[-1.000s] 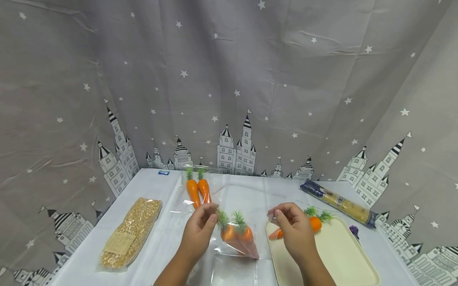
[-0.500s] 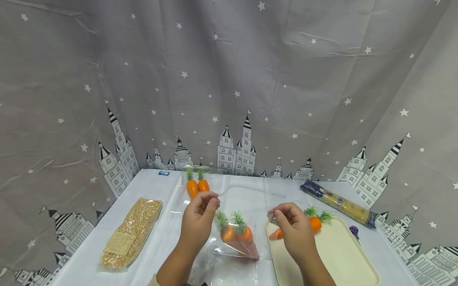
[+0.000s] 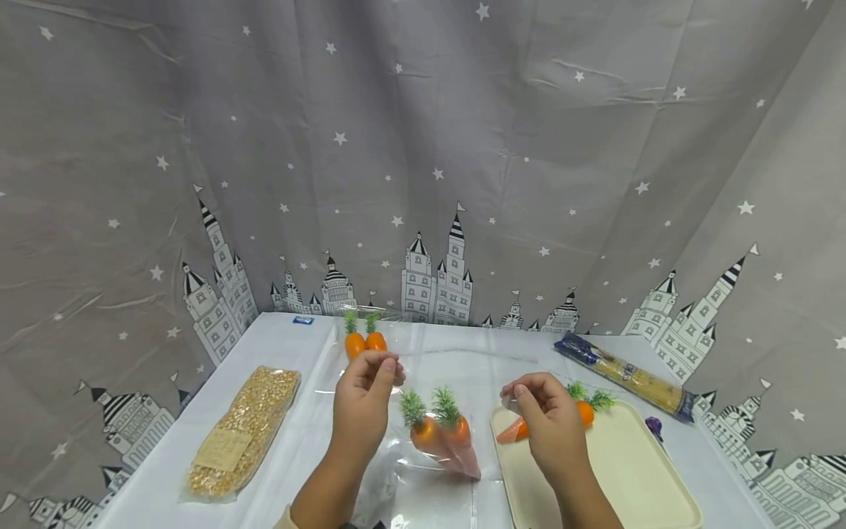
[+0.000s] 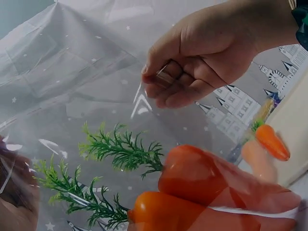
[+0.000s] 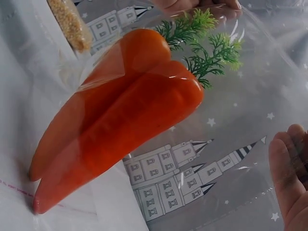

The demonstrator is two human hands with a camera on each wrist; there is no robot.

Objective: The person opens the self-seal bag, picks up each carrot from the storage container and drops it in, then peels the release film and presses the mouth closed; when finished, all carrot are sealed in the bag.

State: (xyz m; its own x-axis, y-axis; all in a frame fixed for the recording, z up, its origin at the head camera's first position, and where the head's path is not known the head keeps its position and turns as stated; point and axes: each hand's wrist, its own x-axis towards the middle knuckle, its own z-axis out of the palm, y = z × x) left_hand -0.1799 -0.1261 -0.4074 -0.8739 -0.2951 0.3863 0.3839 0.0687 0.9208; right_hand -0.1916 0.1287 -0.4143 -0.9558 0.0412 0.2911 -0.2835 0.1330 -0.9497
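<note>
Two carrots [image 3: 441,439] sit in a clear bag [image 4: 140,109], lower centre of the head view, between and below the grips — left hand [image 3: 363,404] and right hand [image 3: 548,422] both pinching film — with a tray [image 3: 624,459] lower right.

Table [image 3: 317,426] mostly taken in by head cam from near side, farthest off, aimed fwd/down w/ far curtain [image 3: 423,110]. Near carrot pair [image 3: 428,436] shared by all 3 views, close-up from either side in wrist cams: L turned right, tray [image 4: 297,127] incl.; R turned left, grain bag [image 5: 70,24] incl.
</note>
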